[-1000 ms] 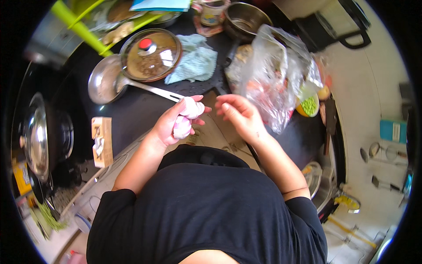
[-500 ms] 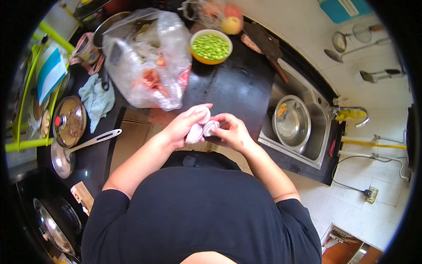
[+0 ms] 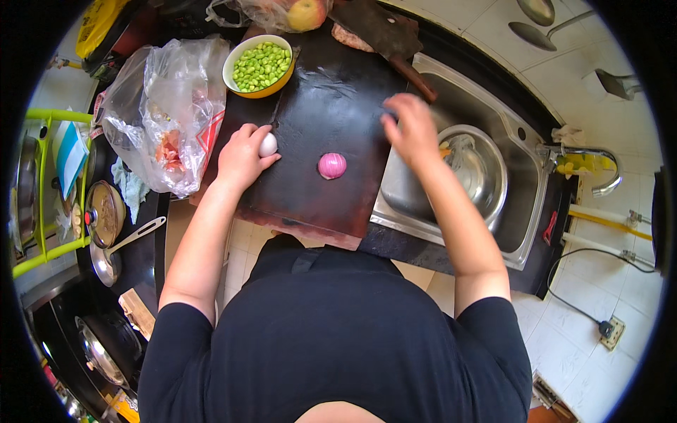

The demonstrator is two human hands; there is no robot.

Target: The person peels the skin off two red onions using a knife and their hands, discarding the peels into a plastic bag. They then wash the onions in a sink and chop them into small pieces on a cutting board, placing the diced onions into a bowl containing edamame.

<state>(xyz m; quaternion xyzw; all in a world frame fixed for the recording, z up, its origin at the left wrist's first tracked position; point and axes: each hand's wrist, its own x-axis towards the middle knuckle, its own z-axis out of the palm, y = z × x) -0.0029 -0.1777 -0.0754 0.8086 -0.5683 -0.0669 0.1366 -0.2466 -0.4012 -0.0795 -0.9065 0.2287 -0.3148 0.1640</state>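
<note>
an onion (image 3: 331, 166) sits on the board (image 3: 317, 208), looking peeled but unsliced — left hand (image 3: 243, 154) clasping a white bulb (image 3: 268, 145) nearby, blurred right hand (image 3: 412, 130), fingers parted and seemingly empty, near the cleaver (image 3: 386, 37).

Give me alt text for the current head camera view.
A person's left hand grasps a round white item at the left edge of a dark cutting board. A purple onion piece lies mid-board; the blurred right hand hovers near a cleaver by the sink.
</note>
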